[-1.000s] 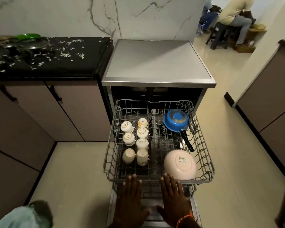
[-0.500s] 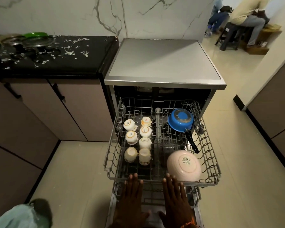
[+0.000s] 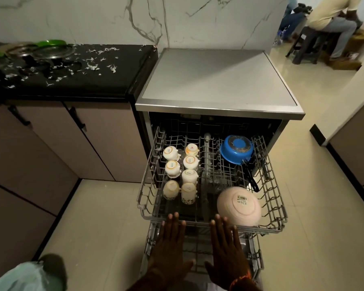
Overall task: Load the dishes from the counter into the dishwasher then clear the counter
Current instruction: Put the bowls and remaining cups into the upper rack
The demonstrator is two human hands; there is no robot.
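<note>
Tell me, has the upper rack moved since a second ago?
Yes. The upper rack has slid inward; the blue pan now sits nearer the dishwasher's top edge.

The picture's bottom edge cuts off both forearms below the left hand (image 3: 170, 252) and right hand (image 3: 227, 250). The lower rack (image 3: 198, 248) lies mostly hidden beneath the hands and the upper rack (image 3: 269, 198). Plates (image 3: 51, 52) on the counter (image 3: 72, 80) are blurred, cut by the left edge. The label on the pink bowl (image 3: 239, 206) is too small to read.
</note>
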